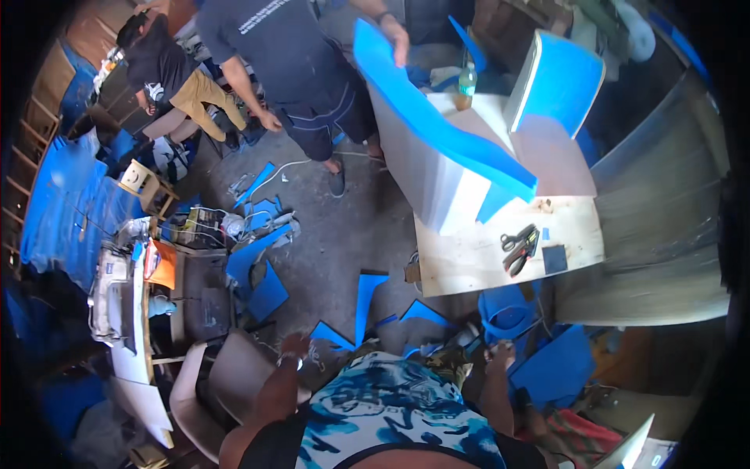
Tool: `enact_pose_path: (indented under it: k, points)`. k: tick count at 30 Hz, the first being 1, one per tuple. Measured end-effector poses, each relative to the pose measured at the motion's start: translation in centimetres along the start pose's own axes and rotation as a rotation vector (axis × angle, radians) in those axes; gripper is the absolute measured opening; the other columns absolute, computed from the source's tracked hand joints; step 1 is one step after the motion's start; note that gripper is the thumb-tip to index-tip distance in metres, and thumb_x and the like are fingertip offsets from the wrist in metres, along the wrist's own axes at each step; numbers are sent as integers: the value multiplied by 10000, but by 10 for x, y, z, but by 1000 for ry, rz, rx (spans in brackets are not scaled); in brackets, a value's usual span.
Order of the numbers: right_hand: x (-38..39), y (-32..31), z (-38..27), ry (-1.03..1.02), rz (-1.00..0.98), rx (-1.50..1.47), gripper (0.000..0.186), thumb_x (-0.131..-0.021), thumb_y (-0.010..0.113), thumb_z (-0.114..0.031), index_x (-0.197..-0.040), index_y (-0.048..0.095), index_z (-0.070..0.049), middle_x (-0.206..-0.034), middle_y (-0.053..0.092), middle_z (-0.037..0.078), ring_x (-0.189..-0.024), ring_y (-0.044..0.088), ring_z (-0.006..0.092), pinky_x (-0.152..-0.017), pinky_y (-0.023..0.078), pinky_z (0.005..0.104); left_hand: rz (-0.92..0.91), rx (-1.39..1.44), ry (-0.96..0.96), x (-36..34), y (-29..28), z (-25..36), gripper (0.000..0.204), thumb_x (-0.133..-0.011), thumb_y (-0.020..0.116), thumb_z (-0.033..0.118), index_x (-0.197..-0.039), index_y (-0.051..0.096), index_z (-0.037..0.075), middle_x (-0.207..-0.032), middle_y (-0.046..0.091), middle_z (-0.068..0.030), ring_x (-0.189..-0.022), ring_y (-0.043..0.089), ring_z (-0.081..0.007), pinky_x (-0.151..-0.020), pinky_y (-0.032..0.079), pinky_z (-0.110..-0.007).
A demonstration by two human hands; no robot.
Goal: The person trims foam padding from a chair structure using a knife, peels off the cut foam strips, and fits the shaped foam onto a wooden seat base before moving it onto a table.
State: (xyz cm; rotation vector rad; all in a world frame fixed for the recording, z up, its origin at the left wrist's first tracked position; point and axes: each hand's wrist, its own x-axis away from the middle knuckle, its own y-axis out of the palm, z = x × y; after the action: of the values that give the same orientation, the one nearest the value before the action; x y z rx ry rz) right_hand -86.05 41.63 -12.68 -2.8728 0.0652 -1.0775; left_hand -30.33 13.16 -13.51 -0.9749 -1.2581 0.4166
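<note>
My left hand (pixel 295 345) hangs low beside my body, a shiny band at its wrist. It is dark and small in the picture, so its fingers cannot be made out. Blue foam offcuts (pixel 332 336) lie on the floor close to it. On the other side, my right hand (pixel 501 353) is held low with its fingers curled; whether anything is inside them is hidden. Just beyond it stands a blue bucket (pixel 504 313). Ahead, a co-worker's hand (pixel 394 39) grips the top of a large curved panel (pixel 445 133) with a blue foam edge and pale sides, standing at the table.
The pale worktable (pixel 453 270) carries scissors and pliers (pixel 519 248), a green bottle (pixel 466 82) and another blue-faced padded piece (pixel 558 82). A sewing machine (pixel 113 293) is at left. Blue scraps (pixel 262 246) and a cable lie on the floor. Another person (pixel 168 70) works far left.
</note>
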Motion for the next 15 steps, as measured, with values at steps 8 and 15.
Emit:
enact_pose_path:
  k: [8, 15]
  points:
    - [40, 16, 39, 204, -27, 49, 124, -914, 533, -73, -878, 486, -181, -648, 518, 45, -476, 540, 216, -419, 494, 382, 160, 87, -44, 3, 94, -119, 385, -771, 681, 321, -1080, 690, 90, -1049, 687, -188, -990, 672, -342, -848, 549, -454]
    - [-49, -68, 132, 84, -507, 306, 118, -844, 594, -140, -762, 519, -100, -629, 522, 92, -502, 541, 254, -448, 459, 411, 148, 350, 94, -128, -114, -42, 317, -765, 643, 205, -1062, 676, 99, -1012, 689, -189, -895, 668, -365, -794, 540, -500]
